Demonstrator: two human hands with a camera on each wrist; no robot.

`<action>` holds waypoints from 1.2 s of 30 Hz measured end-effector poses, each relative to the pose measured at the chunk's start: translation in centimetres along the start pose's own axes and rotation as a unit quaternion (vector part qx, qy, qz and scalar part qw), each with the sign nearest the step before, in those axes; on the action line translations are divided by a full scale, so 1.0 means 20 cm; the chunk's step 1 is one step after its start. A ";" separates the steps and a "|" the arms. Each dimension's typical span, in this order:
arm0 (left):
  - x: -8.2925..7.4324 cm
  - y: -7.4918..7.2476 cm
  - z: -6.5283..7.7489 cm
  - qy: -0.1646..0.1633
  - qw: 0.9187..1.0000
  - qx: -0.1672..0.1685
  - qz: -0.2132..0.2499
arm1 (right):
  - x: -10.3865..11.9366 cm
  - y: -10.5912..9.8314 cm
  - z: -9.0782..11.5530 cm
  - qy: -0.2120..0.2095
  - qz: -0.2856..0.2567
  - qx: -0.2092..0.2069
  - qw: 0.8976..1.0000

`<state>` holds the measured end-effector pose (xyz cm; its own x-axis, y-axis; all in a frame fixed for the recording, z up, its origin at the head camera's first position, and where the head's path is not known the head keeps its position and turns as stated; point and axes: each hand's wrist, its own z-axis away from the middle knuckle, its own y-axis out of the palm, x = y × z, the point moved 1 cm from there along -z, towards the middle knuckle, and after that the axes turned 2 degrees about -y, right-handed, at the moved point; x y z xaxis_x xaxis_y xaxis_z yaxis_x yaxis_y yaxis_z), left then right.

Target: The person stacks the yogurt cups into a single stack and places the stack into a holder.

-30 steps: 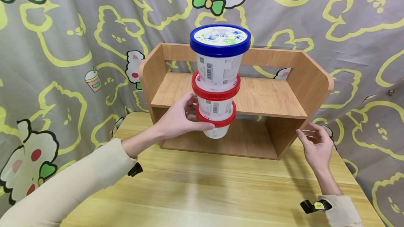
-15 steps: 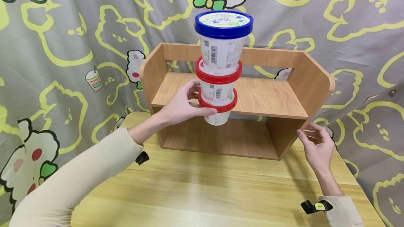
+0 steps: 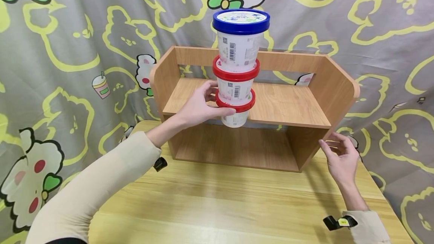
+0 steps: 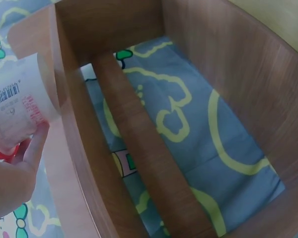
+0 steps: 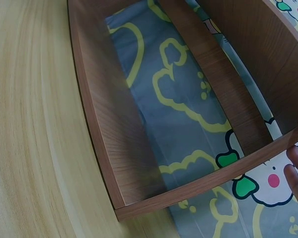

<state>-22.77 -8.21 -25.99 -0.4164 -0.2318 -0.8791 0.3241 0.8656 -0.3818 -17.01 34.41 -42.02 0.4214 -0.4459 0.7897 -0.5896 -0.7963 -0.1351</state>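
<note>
My left hand (image 3: 200, 104) holds up a stack of three lidded paper tubs. Its thumb lies across the rim of the lowest red-lidded tub (image 3: 235, 119), and the other fingers curl behind the stack. A second red-lidded tub (image 3: 236, 89) sits in the middle. On top stands a larger white tub (image 3: 239, 50) with a blue lid. The stack overlaps the wooden desktop shelf (image 3: 288, 102) in the head view. At the shelf's right side panel (image 3: 333, 86), my right hand (image 3: 342, 161) has its thumb at the front edge and fingers bent along the outer face.
The two-level shelf stands at the back of a light wooden table (image 3: 217, 202), its low back rail (image 3: 291, 61) behind the upper board. A patterned curtain (image 3: 118, 22) hangs close behind and on both sides.
My left hand has lifted the tub stack and shifted it slightly right, from before the lower compartment to before the upper board. The right hand stays at the side panel.
</note>
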 end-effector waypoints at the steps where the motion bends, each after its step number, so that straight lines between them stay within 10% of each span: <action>1: 0.00 0.00 -0.01 -0.002 1.000 -0.001 -0.001 | 0.00 0.00 0.00 0.000 -0.001 0.000 1.000; 36: 0.09 0.01 -0.19 -0.058 0.996 -0.054 -0.039 | 0.00 0.00 0.01 -0.002 0.005 -0.001 1.000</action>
<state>-26.65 -6.85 -26.50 -0.3334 -0.3442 -0.8777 0.1989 0.8843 -0.4224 -17.00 34.34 -42.16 0.4182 -0.4561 0.7856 -0.5959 -0.7905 -0.1417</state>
